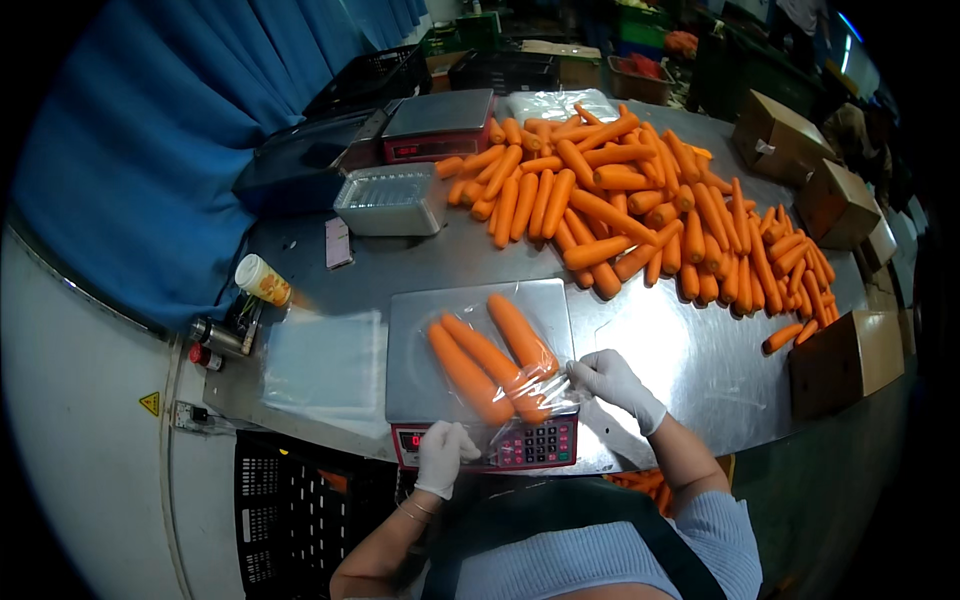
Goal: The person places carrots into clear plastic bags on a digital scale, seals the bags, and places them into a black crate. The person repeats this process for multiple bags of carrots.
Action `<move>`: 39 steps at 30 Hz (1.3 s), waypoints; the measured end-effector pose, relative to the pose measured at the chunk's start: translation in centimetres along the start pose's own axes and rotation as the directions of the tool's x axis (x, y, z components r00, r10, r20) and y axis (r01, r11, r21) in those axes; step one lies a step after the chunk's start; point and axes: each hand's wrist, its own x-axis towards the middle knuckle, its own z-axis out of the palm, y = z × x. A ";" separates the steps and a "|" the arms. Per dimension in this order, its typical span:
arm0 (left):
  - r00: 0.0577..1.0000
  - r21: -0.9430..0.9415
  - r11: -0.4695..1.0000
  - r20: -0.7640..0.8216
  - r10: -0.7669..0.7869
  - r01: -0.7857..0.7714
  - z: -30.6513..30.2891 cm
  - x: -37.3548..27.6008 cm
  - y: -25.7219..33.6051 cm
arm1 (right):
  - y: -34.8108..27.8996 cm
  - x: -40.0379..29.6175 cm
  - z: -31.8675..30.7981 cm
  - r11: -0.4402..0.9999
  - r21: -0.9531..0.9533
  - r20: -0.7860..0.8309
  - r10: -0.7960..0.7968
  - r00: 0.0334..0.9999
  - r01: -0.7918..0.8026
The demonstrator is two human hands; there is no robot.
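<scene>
In the head view a clear plastic bag (474, 360) holding three carrots (521, 336) lies over the steel pan of a digital scale (409, 360). My right hand (619, 386), in a white glove, pinches the bag's gathered edge at the right side of the pan. My left hand (442, 455), gloved too, grips the bag's near edge in front of the scale's keypad (546, 444). It partly covers the red-lit display. Left of the scale lies a stack of flat clear bags (322, 367).
A large heap of carrots (622, 187) spreads across the steel table (645, 330). Behind are a second scale (439, 120), a plastic tray stack (394, 199) and a phone (338, 242). A paper cup (262, 279) stands left. Cardboard boxes (847, 364) line the right edge.
</scene>
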 end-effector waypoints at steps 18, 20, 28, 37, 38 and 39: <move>0.985 -0.400 0.900 -0.058 0.164 -0.173 2.5 0.6 3.7 | -2.4 -4.4 2.8 0.932 0.014 -0.105 -0.360 0.927 0.363; 0.975 -0.308 0.935 0.073 0.209 -0.177 2.6 0.5 8.8 | -2.6 -4.3 4.1 0.865 0.484 0.121 -0.220 0.968 0.136; 0.632 0.675 0.090 0.623 0.460 -0.732 7.5 -3.5 7.7 | -5.6 -1.8 10.5 0.303 0.950 0.161 -0.258 0.953 -0.079; 0.854 0.224 0.835 -0.027 0.520 -0.502 -4.2 -6.9 11.6 | -6.9 0.0 13.5 0.447 0.797 0.601 -0.517 0.609 -0.407; 0.920 0.022 0.941 -0.204 0.335 -0.337 -6.8 -8.0 13.9 | -7.9 -0.4 13.4 0.505 0.775 0.613 -0.459 0.642 -0.379; 0.900 -0.031 0.940 -0.302 0.315 -0.340 -10.6 -7.9 13.5 | -7.7 -0.2 13.2 0.552 0.754 0.630 -0.452 0.632 -0.357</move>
